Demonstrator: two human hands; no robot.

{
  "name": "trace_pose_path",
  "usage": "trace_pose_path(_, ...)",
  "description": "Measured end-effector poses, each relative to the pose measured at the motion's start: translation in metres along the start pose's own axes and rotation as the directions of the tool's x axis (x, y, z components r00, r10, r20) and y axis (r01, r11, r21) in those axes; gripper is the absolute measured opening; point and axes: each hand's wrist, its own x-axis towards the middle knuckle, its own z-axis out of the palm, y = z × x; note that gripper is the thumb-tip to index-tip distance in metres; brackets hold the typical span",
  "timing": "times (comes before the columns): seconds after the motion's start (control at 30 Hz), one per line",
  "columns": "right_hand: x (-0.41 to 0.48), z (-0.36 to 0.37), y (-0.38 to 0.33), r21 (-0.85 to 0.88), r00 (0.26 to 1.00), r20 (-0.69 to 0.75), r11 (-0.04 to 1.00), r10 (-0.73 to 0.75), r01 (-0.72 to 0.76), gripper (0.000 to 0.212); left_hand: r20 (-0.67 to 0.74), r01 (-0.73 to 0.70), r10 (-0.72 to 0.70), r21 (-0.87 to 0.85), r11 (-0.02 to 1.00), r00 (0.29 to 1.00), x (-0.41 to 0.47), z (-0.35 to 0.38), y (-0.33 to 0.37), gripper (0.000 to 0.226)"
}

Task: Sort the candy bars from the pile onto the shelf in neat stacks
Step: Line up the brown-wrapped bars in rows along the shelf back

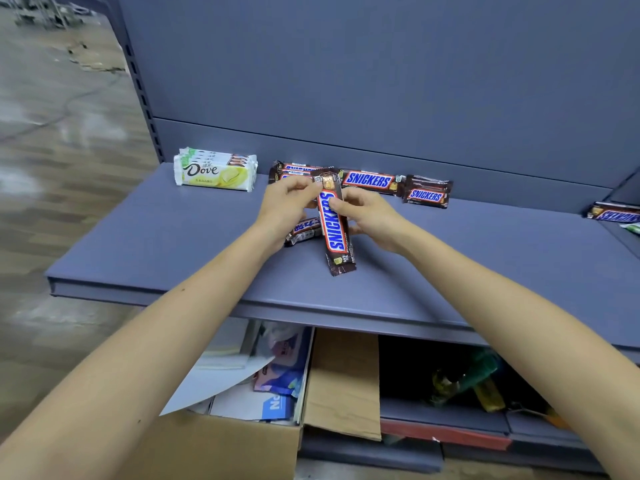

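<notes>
Under the shelf [173,258] there's an open cardboard box [221,445] of papers; the dark stuff beside it is too murky to make out. Over the shelf both grips pinch one long Snickers bar [334,223], the left grip [287,206] at its far end and the right grip [370,216] mid-bar. A smaller bar [304,230] lies half hidden under the left grip. Along the back are a Dove stack [214,169], a partly blocked Snickers stack [294,169], a single Snickers [369,181] and a short stack [427,194]. The edge Snickers [614,213] far right is cut off.
</notes>
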Motion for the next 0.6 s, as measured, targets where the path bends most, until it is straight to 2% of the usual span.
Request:
trace_pose_path(0.1, 0.000, -0.002, 0.000, 0.067, 0.994, -0.109, 0.997, -0.019, 0.027, 0.011, 0.076, 0.030, -0.038, 0.103, 0.994, 0.996, -0.004, -0.002, -0.002, 0.006)
trace_pose_path(0.2, -0.003, -0.007, 0.002, 0.303, 0.981, -0.185, 0.953, 0.065, -0.006, 0.010, 0.235, -0.003, -0.065, 0.281, 0.960, 0.970, -0.006, -0.006, -0.010, 0.017)
trace_pose_path(0.3, -0.004, -0.011, 0.008, 0.413, 0.977, -0.177, 0.910, 0.118, -0.036, 0.009, 0.236, -0.107, 0.004, 0.426, 0.898, 0.972, -0.001, -0.009, -0.010, 0.013)
trace_pose_path(0.33, -0.003, -0.012, 0.010, 0.418, 0.971, -0.206, 0.908, 0.119, -0.022, 0.006, 0.224, -0.145, 0.038, 0.481, 0.864, 0.974, 0.001, -0.009, -0.008, 0.012)
trace_pose_path(0.37, -0.003, -0.015, 0.012, 0.396, 0.957, -0.266, 0.918, 0.115, 0.000, 0.012, 0.215, -0.182, 0.074, 0.537, 0.824, 0.974, 0.002, -0.009, -0.006, 0.012)
trace_pose_path(0.4, -0.004, -0.019, 0.013, 0.341, 0.933, -0.345, 0.940, 0.102, 0.023, 0.028, 0.209, -0.209, 0.104, 0.581, 0.787, 0.972, 0.003, -0.009, -0.003, 0.011)
trace_pose_path(0.47, -0.007, -0.031, 0.015, 0.075, 0.868, -0.496, 0.995, -0.021, 0.066, 0.058, 0.213, -0.248, 0.143, 0.638, 0.729, 0.967, 0.006, -0.007, 0.000, 0.013)
trace_pose_path(0.53, -0.011, -0.041, 0.017, -0.296, 0.856, -0.465, 0.951, -0.228, 0.093, 0.059, 0.240, -0.280, 0.157, 0.670, 0.687, 0.958, 0.010, -0.003, 0.001, 0.018)
trace_pose_path(0.6, -0.017, -0.045, 0.017, -0.574, 0.897, -0.318, 0.815, -0.307, 0.075, 0.046, 0.304, -0.330, 0.155, 0.687, 0.647, 0.940, 0.013, 0.002, -0.001, 0.020)
